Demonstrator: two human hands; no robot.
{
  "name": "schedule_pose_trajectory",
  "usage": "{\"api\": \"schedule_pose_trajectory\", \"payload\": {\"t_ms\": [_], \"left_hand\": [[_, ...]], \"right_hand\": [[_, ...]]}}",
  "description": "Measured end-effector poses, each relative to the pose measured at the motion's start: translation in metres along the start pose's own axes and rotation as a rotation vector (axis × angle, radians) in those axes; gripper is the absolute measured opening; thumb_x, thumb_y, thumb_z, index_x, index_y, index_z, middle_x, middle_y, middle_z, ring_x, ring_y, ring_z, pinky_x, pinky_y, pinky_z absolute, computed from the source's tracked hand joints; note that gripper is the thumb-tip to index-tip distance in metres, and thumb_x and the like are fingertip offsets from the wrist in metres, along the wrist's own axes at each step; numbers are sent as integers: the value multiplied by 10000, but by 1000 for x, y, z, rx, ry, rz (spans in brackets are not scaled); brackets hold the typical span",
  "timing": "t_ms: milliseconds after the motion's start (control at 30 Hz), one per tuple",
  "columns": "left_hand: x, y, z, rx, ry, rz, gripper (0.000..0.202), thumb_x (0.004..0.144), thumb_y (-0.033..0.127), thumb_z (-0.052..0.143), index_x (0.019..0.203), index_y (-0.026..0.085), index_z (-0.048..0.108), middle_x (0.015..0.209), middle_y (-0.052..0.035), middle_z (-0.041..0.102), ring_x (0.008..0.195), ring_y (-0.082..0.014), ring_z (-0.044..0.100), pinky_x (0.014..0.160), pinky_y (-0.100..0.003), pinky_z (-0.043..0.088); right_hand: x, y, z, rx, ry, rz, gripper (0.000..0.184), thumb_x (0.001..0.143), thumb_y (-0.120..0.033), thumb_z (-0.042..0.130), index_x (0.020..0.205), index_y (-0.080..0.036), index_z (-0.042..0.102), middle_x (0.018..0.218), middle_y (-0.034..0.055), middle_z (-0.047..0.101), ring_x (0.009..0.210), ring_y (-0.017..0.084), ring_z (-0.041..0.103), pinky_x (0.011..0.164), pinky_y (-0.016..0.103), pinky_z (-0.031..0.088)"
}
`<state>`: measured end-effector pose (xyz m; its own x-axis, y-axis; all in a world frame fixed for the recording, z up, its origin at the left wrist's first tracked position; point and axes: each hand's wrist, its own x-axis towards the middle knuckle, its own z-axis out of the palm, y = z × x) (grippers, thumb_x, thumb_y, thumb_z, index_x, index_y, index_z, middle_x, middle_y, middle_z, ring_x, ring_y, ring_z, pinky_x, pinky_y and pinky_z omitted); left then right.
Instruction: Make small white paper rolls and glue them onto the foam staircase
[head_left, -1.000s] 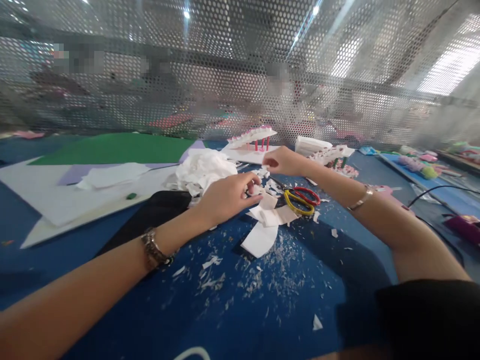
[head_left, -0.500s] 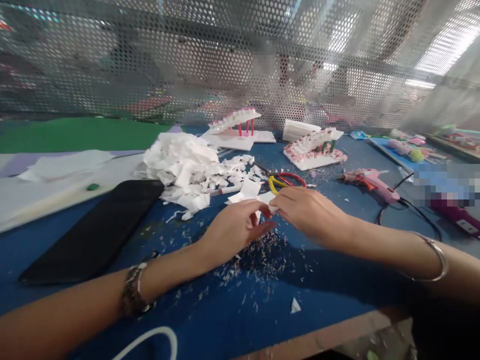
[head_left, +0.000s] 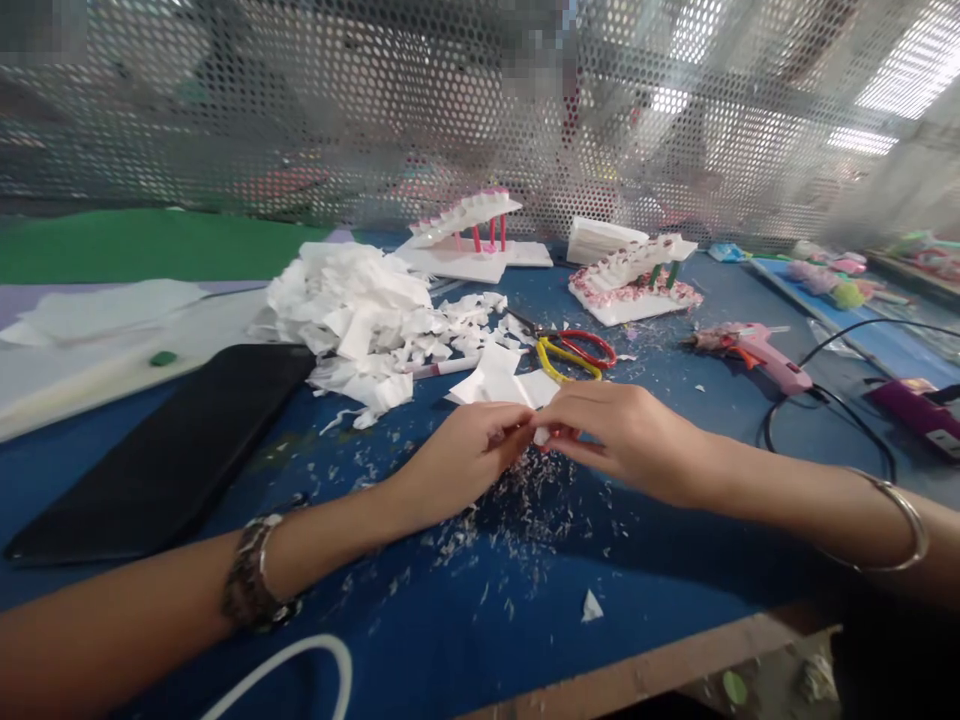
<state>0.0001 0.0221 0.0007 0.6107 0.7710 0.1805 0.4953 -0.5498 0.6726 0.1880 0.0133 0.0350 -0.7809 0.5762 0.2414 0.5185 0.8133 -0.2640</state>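
Note:
My left hand (head_left: pixel 465 460) and my right hand (head_left: pixel 622 435) meet fingertip to fingertip above the blue table (head_left: pixel 525 620). Together they pinch a tiny white foam piece (head_left: pixel 540 436). Both hands have curled, closed fingers. Directly under them lies a scatter of fine white shavings (head_left: pixel 517 500). Just beyond the hands are flat white foam offcuts (head_left: pixel 499 385) and red-and-yellow scissors (head_left: pixel 574 352). A bracelet sits on each wrist.
A heap of white foam scraps (head_left: pixel 352 310) lies left of centre, beside a black sheet (head_left: pixel 165 450). Two small white stair models (head_left: pixel 469 235) (head_left: pixel 630 285) stand at the back. A pink glue gun (head_left: pixel 757 350) with a black cable lies right. Perforated metal screen behind.
My right hand came back from the far scraps toward me and met my left hand. Both now pinch the small white piece closer to the table's front edge.

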Motion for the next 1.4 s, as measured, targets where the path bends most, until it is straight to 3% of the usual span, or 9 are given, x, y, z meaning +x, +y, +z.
{"api": "schedule_pose_trajectory", "payload": {"t_ms": [200, 300, 400, 567, 767, 967, 1100, 1233, 1400], "left_hand": [[-1, 4, 0, -31, -26, -25, 296, 866, 253, 365, 621, 151, 499, 526, 39, 453, 476, -71, 401, 455, -188, 292], [0, 6, 0, 22, -23, -3, 218, 826, 184, 390, 669, 157, 539, 565, 34, 506, 509, -77, 442, 487, -190, 317], [-1, 5, 0, 126, -37, 53, 95, 773, 218, 499, 759, 165, 577, 625, 24, 547, 569, -97, 495, 572, -210, 364], [-2, 0, 2, 242, -39, 107, 203, 773, 344, 583, 893, 181, 589, 745, -7, 579, 660, -131, 521, 614, -232, 371], [-2, 0, 2, 251, -24, 134, 169, 839, 337, 515, 893, 201, 600, 775, -2, 626, 704, -136, 557, 658, -244, 377], [-2, -1, 3, 251, -41, 194, 153, 856, 298, 494, 907, 216, 613, 870, -1, 669, 802, -148, 594, 726, -274, 374], [0, -2, 4, 217, -31, 185, 111, 836, 276, 534, 856, 207, 618, 835, 17, 669, 788, -136, 595, 725, -266, 372], [1, -2, 4, 195, -8, 149, 112, 808, 303, 572, 791, 203, 619, 704, 38, 647, 657, -115, 576, 677, -255, 370], [0, -1, 3, 214, -4, 141, 92, 798, 285, 578, 818, 204, 616, 638, 43, 595, 573, -96, 524, 641, -246, 360]], "right_hand": [[-5, -1, 7, 44, 59, 9, 164, 854, -196, 467, 916, -112, 593, 835, 70, 611, 766, 129, 547, 695, 251, 444], [-6, 3, 9, 173, 91, 93, 132, 830, -215, 514, 872, -130, 606, 795, 38, 614, 702, 92, 551, 664, 213, 445], [-7, 9, 12, 286, 99, 179, 114, 793, -239, 573, 814, -141, 627, 789, 28, 613, 712, 88, 552, 683, 215, 446], [-10, 15, 18, 350, 38, 242, 110, 785, -227, 580, 785, -152, 662, 780, 28, 603, 728, 104, 547, 690, 239, 440], [-11, 17, 20, 355, 23, 272, 114, 769, -112, 564, 777, -163, 666, 800, 20, 613, 740, 100, 557, 701, 234, 438], [-12, 17, 22, 345, 34, 265, 69, 754, -127, 577, 733, -163, 631, 778, 15, 594, 725, 98, 549, 678, 228, 438], [-12, 18, 23, 319, 28, 265, 48, 750, -132, 585, 714, -150, 610, 763, 16, 581, 703, 93, 537, 658, 219, 425], [-9, 18, 25, 318, 41, 253, 50, 745, -125, 590, 697, -133, 601, 729, 14, 572, 674, 84, 524, 633, 201, 411], [-9, 19, 24, 305, 24, 217, 49, 732, -98, 574, 733, -141, 598, 722, 1, 569, 677, 79, 514, 635, 190, 402]]}}
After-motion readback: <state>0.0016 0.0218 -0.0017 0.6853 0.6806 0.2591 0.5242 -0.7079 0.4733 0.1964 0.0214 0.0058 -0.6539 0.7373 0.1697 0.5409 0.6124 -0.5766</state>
